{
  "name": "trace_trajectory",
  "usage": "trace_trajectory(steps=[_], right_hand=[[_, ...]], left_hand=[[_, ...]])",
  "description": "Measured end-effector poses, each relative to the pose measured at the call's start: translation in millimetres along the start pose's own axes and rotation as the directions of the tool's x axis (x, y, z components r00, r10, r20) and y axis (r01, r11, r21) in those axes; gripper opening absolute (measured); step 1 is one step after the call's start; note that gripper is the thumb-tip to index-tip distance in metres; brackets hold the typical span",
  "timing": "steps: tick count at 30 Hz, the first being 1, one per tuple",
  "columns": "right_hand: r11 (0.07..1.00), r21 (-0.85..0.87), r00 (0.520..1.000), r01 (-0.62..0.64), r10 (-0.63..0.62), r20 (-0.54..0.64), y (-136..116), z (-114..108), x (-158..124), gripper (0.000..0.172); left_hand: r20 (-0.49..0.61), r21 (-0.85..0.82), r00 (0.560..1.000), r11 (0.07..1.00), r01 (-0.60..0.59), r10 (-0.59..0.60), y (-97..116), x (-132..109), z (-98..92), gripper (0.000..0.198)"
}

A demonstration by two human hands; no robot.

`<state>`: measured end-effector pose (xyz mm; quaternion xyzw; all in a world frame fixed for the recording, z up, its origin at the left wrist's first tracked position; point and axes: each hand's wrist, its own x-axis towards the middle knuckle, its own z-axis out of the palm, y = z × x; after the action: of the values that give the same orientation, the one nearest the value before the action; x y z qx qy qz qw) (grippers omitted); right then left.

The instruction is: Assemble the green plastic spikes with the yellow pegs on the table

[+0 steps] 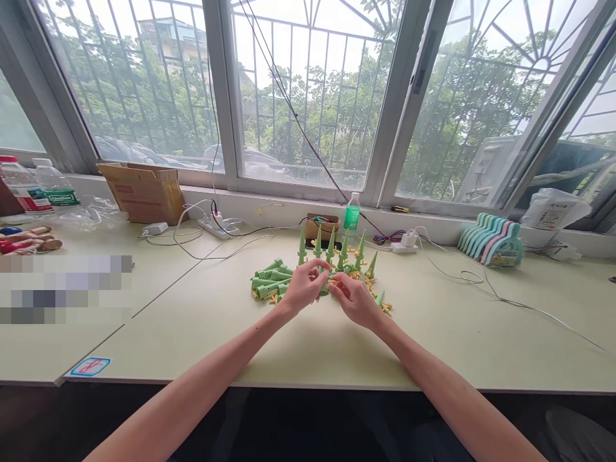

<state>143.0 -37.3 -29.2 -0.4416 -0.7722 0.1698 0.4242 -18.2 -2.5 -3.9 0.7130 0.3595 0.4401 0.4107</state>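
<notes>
My left hand (307,283) and my right hand (355,299) meet above the middle of the table. Both have their fingers pinched around one green plastic watering spike (324,285), mostly covered by the fingers. Right behind my hands, several green spikes (342,253) stand upright in a row with their points up. To the left of my left hand, more green spikes (269,282) lie in a loose heap. Small yellow plastic pieces (386,308) are scattered beside my right hand and among the spikes. Whether a yellow piece is between my fingers is too small to make out.
Behind the spikes are a small brown box (321,226) and a green-labelled bottle (353,213). Cables and a power strip (219,226) run along the windowsill. A cardboard box (142,192) stands back left; pastel hangers (491,240) stand at the right. The table's front edge (327,386) is near me.
</notes>
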Motion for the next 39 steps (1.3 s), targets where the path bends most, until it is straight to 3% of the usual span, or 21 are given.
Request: trace_trajectory(steps=[8, 39], right_hand=[[0.998, -0.018, 0.997, 0.058, -0.057, 0.046, 2, 0, 0, 0.029], [0.991, -0.12, 0.981, 0.068, -0.044, 0.191, 5, -3, -5, 0.024]], left_hand=[[0.044, 0.294, 0.988, 0.944, -0.153, 0.146, -6, 1, 1.3, 0.025], [0.251, 0.4, 0.962, 0.894, -0.202, 0.106, -8, -2, -2.4, 0.031]])
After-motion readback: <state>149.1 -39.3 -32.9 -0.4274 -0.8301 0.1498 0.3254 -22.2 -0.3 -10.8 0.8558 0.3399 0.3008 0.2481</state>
